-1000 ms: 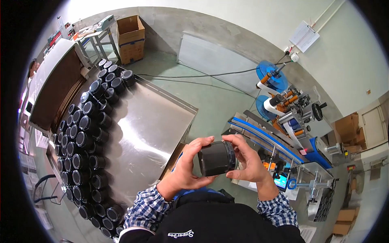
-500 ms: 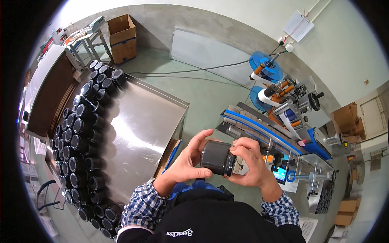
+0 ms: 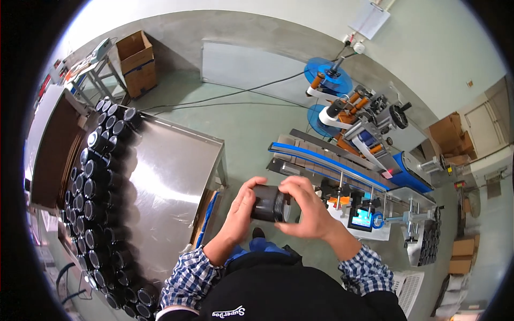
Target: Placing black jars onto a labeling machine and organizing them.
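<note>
A dark jar (image 3: 263,203) with a black lid lies on its side in the air in front of my body, the lid end turned to the right. My left hand (image 3: 239,214) is closed around the base end, its fingers over the top and partly hidden by the jar. At the lid end my right hand (image 3: 309,209) curves its fingers over the upper rim, with the thumb at the lower rim. A gap shows between the lid and that palm. The lid is slightly smeared by motion.
To the left, many similar black-lidded jars (image 3: 91,190) crowd a steel table (image 3: 166,160). A labelling machine (image 3: 369,123) with blue reels and a conveyor (image 3: 326,166) stands to the right, near a small lit screen (image 3: 362,218). Behind the table is an open cardboard box (image 3: 136,61).
The right hand's grip has loosened at the lid, with its thumb now lower and the palm farther off. The whole view has shifted, so the machine and table appear farther left.
</note>
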Motion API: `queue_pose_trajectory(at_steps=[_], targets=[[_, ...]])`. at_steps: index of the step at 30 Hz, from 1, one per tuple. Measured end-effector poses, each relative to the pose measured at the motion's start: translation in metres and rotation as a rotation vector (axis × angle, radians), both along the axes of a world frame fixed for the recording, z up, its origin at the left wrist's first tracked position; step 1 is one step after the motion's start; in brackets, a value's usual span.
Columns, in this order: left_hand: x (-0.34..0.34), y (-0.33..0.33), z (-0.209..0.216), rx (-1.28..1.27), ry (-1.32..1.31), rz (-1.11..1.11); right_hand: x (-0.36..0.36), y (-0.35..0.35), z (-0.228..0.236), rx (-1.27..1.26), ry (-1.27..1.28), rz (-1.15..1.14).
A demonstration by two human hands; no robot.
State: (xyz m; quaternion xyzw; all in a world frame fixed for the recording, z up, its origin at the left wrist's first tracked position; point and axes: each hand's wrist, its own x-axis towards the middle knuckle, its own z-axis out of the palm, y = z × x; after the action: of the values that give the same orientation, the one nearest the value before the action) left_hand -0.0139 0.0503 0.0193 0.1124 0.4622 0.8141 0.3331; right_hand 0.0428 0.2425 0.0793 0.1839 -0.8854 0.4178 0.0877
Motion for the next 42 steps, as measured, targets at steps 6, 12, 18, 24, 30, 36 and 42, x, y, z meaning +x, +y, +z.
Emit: queue_pose_trajectory(at_steps=[6,12,18,24,30,36,42], targets=[[-0.012,0.008,0.007,-0.325,0.053,0.125,-0.071,0.080,-0.034,-0.007,-0.142,-0.401],[-0.017,-0.039,-0.026,-0.348,-0.074,0.250,-0.131,0.185,-0.086,0.190,-0.156,-0.748],[0.008,-0.093,-0.044,-0.443,-0.207,0.421,-0.145,0.181,-0.105,0.266,-0.418,-0.752],[-0.021,-0.125,-0.036,-0.458,-0.087,0.395,-0.128,0.254,-0.156,0.463,-0.510,-0.977],[-0.123,-0.222,-0.062,-0.919,0.252,0.638,-0.115,0.240,-0.139,0.641,-0.626,-1.010],[-0.253,-0.312,-0.011,-1.697,0.802,0.906,-0.082,0.255,-0.126,0.480,-0.366,-1.037],[-0.326,-0.386,-0.013,-2.025,0.467,0.819,-0.035,0.181,-0.111,0.407,-0.131,-0.761]])
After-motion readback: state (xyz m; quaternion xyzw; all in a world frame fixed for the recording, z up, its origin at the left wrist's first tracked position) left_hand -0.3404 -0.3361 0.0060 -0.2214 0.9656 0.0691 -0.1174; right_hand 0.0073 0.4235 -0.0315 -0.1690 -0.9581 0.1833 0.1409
